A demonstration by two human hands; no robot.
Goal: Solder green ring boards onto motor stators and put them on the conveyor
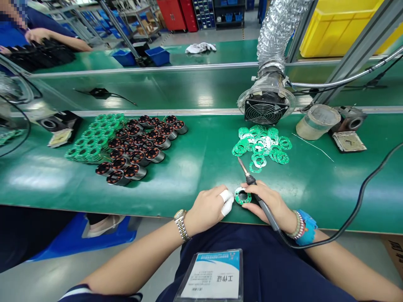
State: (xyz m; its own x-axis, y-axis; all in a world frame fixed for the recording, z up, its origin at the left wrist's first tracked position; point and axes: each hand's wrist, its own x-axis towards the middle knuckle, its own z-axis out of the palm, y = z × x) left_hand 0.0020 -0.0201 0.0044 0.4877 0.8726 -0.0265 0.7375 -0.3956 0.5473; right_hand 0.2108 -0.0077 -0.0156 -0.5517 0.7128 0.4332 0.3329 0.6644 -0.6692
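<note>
Close to the bench's front edge, a green ring-shaped circuit board (239, 201) sits between my hands; whether a motor part lies under it I cannot tell. My left hand (206, 209), with white wraps on two fingers, is closed at the board's left rim. My right hand (273, 203) grips the board's right side between thumb and fingers. That same hand also holds a soldering iron (263, 208), its bare tip pointing up and left, away from the board. Beyond the tip lies a loose pile of similar ring boards (260, 144).
Copper-wound motor stators (135, 157) stand grouped at left, beside rows of green boards (94, 138). A fume fan (266, 111) hangs behind the pile. A round tub (316, 121), solder wire (315, 147) and iron stand (349, 140) are right. The iron's cable (355, 209) crosses my right forearm. A co-worker's hand (39, 35) shows upper left.
</note>
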